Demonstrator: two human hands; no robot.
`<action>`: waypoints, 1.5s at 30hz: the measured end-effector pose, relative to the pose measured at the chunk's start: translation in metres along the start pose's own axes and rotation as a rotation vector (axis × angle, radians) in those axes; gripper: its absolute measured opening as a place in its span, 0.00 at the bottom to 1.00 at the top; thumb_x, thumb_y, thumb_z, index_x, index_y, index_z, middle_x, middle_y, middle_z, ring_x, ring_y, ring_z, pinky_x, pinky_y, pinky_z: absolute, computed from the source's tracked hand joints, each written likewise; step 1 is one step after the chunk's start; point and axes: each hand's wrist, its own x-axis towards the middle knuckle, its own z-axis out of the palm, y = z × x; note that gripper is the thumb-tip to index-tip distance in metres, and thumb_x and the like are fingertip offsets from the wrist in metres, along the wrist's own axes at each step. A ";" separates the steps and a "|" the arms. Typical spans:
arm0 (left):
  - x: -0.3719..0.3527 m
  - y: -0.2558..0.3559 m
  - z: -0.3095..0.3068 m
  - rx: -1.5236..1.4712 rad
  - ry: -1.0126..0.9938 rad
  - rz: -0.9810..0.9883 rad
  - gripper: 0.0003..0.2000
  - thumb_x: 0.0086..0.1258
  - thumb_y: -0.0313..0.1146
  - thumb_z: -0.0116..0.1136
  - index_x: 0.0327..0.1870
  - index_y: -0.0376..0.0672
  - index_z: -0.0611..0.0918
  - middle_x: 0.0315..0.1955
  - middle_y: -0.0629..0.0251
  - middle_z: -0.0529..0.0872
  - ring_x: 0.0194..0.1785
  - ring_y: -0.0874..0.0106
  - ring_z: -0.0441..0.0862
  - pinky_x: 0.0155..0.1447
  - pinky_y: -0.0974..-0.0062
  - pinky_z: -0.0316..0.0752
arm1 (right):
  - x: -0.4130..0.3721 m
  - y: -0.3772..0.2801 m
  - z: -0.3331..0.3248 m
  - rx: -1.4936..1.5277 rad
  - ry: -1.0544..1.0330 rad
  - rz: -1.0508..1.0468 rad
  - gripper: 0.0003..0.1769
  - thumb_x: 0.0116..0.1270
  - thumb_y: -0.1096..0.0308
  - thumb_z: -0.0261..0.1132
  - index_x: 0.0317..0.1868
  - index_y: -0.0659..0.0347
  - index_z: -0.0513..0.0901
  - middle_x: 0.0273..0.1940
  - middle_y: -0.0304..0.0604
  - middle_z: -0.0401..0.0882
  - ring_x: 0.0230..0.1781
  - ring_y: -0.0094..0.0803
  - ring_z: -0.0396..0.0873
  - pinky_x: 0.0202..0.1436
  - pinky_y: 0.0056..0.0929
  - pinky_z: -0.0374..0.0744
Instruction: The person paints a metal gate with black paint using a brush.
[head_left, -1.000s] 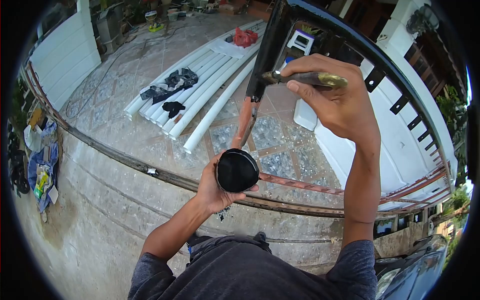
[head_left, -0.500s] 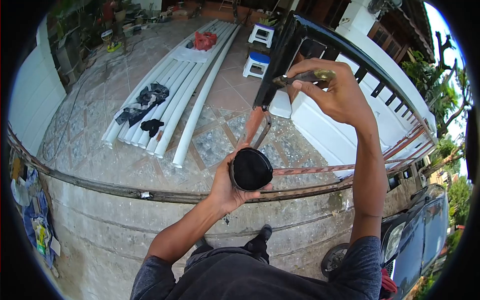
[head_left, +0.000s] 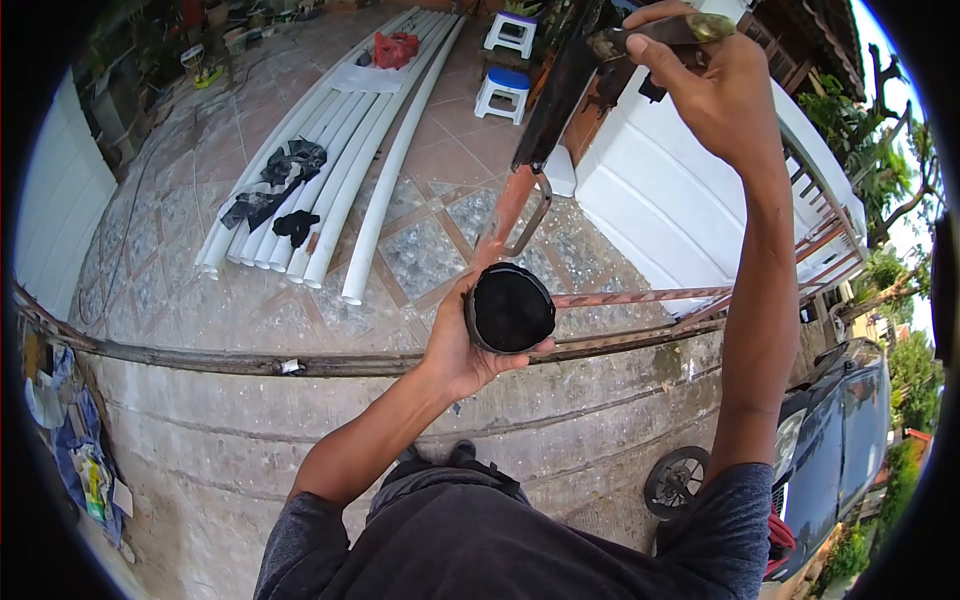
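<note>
My left hand is wrapped round a round cup of black paint, its open top facing me. At the upper right, my right hand grips a paint brush by its handle. The brush end is against or very near the black upper part of a metal gate post. Below the black part, the post is reddish brown, with a curved handle on its side. The cup is in front of the post's lower end.
White pipes lie on the tiled floor with black rags and a red bag on them. Two stools stand behind. A metal rail crosses the ground. A dark car and a wheel are at right.
My right hand and the brush have moved up and to the right along the post. My left hand with the cup sits slightly higher in view. The whole view has shifted.
</note>
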 end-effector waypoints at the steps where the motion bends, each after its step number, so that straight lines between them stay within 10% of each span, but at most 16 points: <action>1: 0.001 -0.001 0.001 -0.004 -0.003 0.004 0.33 0.76 0.60 0.32 0.62 0.38 0.73 0.48 0.47 0.85 0.39 0.50 0.89 0.30 0.68 0.91 | 0.000 0.002 -0.006 0.057 0.127 -0.078 0.09 0.68 0.68 0.69 0.45 0.64 0.86 0.36 0.44 0.88 0.34 0.31 0.87 0.38 0.27 0.84; 21: 0.002 -0.009 0.002 -0.009 0.003 0.161 0.28 0.77 0.56 0.34 0.66 0.45 0.68 0.46 0.45 0.85 0.38 0.54 0.90 0.30 0.70 0.91 | -0.112 -0.075 0.028 0.764 -0.275 0.643 0.06 0.65 0.76 0.70 0.38 0.72 0.83 0.30 0.46 0.85 0.28 0.25 0.86 0.28 0.19 0.82; 45: -0.011 0.105 -0.019 0.100 -0.075 -0.190 0.33 0.75 0.60 0.36 0.63 0.37 0.73 0.48 0.44 0.84 0.41 0.49 0.88 0.30 0.67 0.91 | -0.118 -0.137 0.099 0.958 0.508 1.045 0.13 0.72 0.67 0.65 0.44 0.73 0.83 0.32 0.54 0.87 0.30 0.39 0.89 0.29 0.27 0.89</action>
